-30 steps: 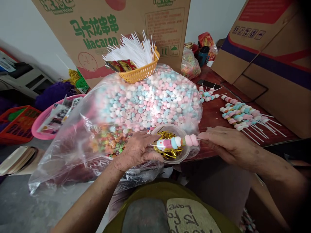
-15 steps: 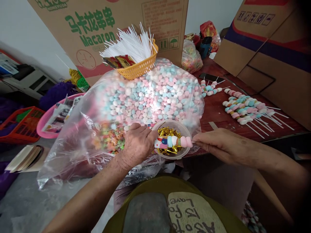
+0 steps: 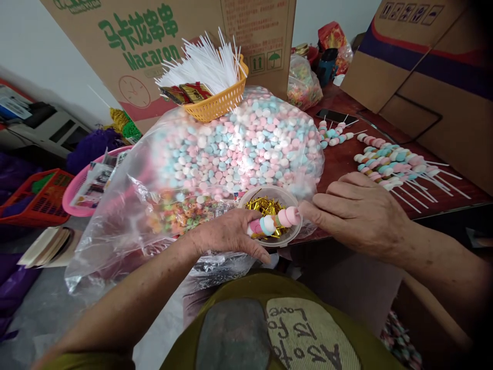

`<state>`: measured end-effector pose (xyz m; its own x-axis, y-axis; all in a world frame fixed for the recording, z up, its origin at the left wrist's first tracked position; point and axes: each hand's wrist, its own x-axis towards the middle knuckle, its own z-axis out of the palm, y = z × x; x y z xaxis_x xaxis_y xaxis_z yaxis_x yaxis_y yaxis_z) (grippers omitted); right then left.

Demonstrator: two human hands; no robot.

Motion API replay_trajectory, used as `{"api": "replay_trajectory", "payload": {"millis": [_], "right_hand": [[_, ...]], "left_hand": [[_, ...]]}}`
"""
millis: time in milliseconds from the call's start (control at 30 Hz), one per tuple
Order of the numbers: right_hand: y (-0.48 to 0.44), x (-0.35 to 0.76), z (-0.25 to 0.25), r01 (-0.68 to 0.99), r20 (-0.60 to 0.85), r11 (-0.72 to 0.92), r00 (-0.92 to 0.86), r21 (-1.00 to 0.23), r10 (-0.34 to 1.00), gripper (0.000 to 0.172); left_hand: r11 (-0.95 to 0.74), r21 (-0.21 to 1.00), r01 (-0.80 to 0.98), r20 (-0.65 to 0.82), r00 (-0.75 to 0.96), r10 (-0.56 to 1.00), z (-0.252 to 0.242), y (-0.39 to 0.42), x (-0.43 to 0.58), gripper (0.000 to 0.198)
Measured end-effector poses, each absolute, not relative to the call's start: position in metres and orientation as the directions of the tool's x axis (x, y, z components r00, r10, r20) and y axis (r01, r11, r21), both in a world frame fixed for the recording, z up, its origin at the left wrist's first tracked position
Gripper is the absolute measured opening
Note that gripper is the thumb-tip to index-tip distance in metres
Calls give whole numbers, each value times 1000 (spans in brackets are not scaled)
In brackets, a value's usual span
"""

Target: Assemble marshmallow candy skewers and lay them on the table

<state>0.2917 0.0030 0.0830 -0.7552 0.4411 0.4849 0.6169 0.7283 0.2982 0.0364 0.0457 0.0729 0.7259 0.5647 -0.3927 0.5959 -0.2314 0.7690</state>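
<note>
A marshmallow skewer [image 3: 285, 218] with pink, white and blue pieces lies across a clear tub [image 3: 298, 199] of gold twist ties [image 3: 265, 204]. Its left end, with a colourful printed wrap on it, sits in the grip of my left hand [image 3: 227, 231], whose thumb points toward me. At the pink end, the curled fingers of my right hand [image 3: 350, 216] pinch the tip; the stick there is mostly hidden by them. Behind the tub spreads a big clear bag of pastel marshmallows [image 3: 239, 154].
On the bag rests a yellow basket [image 3: 217, 105] of white sticks [image 3: 204, 64]. Finished skewers [image 3: 400, 162] lie in a pile on the red table [image 3: 335, 190] at right, beside a phone [image 3: 337, 116]. Cardboard boxes [image 3: 265, 31] stand behind. A pink basin [image 3: 71, 205] is at left.
The skewer has tilted, its pink end now higher. My left thumb has swung out toward me, uncovering less of the printed wrap. My right hand has risen and its fingers have curled.
</note>
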Motion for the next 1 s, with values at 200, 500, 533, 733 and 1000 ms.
{"api": "replay_trajectory", "payload": {"millis": [200,500,533,733,1000], "right_hand": [[5,287,68,556,404,814,-792,170,457,24],[4,294,50,579,450,816,-730,6,515,20],[5,293,50,570,454,822,-734,5,506,20],[6,288,49,513,438,855,-787,73,434,24],[2,263,27,612,313,787,-735,-78,602,27]], "left_hand": [[-172,760,626,-486,724,489,70,52,45,54],[-149,749,645,-542,727,422,78,58,20,39],[-161,731,663,-556,716,422,77,57,21,33],[-259,688,678,-517,708,481,70,52,29,33],[-443,411,797,-443,599,667,66,39,50,63]]}}
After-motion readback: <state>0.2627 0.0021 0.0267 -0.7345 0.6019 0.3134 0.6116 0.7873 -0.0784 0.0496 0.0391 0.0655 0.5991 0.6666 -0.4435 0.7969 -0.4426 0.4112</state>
